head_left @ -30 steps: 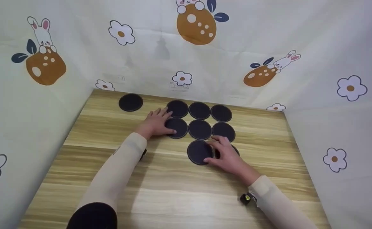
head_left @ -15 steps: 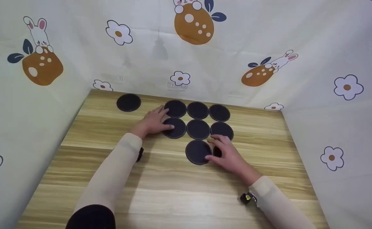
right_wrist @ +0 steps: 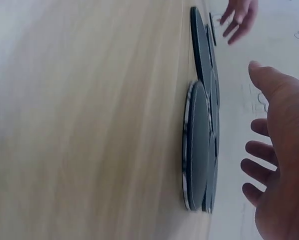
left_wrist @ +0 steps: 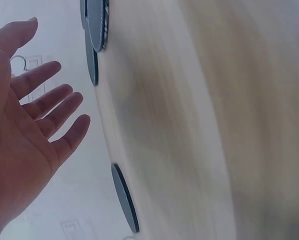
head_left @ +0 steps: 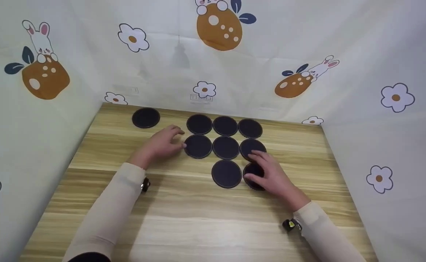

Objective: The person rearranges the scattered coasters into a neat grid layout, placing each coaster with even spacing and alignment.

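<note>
Black round coasters with stitched-looking rims lie flat on the wooden table, grouped in rows. My left hand (head_left: 162, 143) hovers just left of the middle row's left coaster (head_left: 198, 146), its fingers spread and holding nothing; the left wrist view shows its bare palm. Over the front row's right coaster (head_left: 253, 169) is my right hand (head_left: 273, 174), thumb and fingers apart, partly hiding that coaster and the right coaster (head_left: 253, 146) of the middle row. In the right wrist view this hand (right_wrist: 289, 145) is raised clear of the coasters. Beside it lies the front row's left coaster (head_left: 226, 174).
A lone coaster (head_left: 146, 117) lies at the table's back left. The wooden table (head_left: 191, 218) meets patterned cloth walls (head_left: 154, 72) at the back and on both sides. A small dark device (head_left: 289, 225) sits at my right wrist.
My left hand has pulled back leftward off the coasters it was touching. My right hand has shifted slightly right, away from the front left coaster. The coasters keep their arrangement.
</note>
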The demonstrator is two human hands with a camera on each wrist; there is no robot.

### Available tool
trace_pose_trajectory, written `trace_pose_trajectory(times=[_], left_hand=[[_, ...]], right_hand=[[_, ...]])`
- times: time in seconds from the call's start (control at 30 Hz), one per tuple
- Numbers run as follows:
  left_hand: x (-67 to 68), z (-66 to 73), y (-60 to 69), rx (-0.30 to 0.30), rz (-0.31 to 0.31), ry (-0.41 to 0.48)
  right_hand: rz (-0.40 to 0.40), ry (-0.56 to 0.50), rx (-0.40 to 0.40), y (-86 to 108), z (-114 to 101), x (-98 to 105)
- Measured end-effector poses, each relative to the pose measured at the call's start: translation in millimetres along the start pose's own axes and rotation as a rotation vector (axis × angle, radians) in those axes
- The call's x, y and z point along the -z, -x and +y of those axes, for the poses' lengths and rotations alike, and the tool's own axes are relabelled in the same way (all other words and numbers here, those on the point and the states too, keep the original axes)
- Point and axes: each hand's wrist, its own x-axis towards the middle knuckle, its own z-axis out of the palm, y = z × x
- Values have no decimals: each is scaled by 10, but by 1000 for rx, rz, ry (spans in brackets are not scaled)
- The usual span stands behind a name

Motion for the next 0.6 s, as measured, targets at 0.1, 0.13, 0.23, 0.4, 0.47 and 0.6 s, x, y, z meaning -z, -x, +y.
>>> trace_pose_trajectory(times=[0.1, 0.13, 0.23, 0.4, 0.47, 0.6], left_hand=[[42, -46, 109, 15, 10, -2], [55, -63, 140, 23, 12, -1], [79, -116, 214, 38, 17, 4], [123, -173, 294, 67, 23, 23], [149, -188, 318, 80, 24, 31], [195, -222, 365, 101, 30, 49]], right_hand=[[-19, 75, -9, 13, 77, 54], [-32, 99, -9, 20, 106, 72], [-74, 168, 3, 41, 206, 129], [-146, 221, 28, 62, 393, 228], [-174, 220, 27, 67, 469, 254], [-232, 205, -5, 76, 591, 272]])
